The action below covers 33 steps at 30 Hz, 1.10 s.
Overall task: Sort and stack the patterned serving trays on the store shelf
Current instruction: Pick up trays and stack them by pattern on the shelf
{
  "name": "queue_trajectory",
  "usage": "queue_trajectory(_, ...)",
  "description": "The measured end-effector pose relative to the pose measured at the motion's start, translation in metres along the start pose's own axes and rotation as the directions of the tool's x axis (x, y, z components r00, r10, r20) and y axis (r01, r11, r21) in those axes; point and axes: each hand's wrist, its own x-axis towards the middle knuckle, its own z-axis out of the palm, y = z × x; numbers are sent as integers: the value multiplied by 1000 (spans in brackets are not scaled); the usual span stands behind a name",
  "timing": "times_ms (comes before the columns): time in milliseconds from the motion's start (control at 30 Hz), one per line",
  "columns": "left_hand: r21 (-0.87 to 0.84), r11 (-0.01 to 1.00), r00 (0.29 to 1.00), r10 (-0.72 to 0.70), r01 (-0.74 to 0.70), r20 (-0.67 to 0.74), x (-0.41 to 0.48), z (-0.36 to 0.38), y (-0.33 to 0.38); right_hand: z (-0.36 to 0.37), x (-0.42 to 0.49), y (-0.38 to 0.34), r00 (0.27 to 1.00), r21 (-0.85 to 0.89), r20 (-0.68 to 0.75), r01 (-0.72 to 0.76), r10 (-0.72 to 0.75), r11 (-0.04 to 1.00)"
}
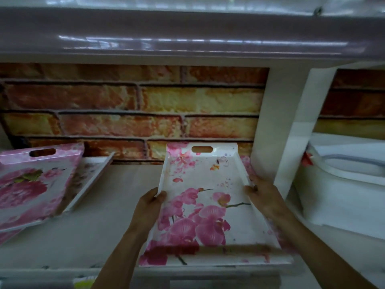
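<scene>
A white serving tray printed with pink orchids (208, 195) lies lengthwise on the shelf, its handle slot toward the brick-pattern back wall. My left hand (152, 203) grips its left rim and my right hand (262, 195) grips its right rim. A pink edge of another tray (246, 165) peeks out beneath it on the right. At the left a pink rose-patterned tray (31, 184) lies tilted on top of other trays, and a white tray (91, 180) pokes out from under it.
The pale shelf board (116, 205) runs between the two tray groups. A white upright divider (295, 132) stands just right of the orchid tray. Beyond it sits a white container (343, 184). A glossy upper shelf (187, 38) hangs overhead.
</scene>
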Motion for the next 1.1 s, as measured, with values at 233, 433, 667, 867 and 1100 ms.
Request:
queue_trajectory(233,-65,998,998,14,-10,61,7,38,-6,-17,-23,24,999,85,-6,-48,48,995)
queue_trajectory(433,-61,998,997,-14,18,70,12,61,-12,-27,-26,41,996,124,2,-86,86,989)
queue_trajectory(667,-21,1000,999,-1,3,51,20,69,-17,-26,-21,49,999,94,30,-41,39,995)
queue_trajectory(867,23,1000,1000,-16,16,16,25,72,-21,-22,-12,56,999,75,46,4,-8,997)
queue_trajectory(1100,44,999,1000,-16,17,-19,24,74,-26,-15,-1,68,999,124,19,33,-35,992)
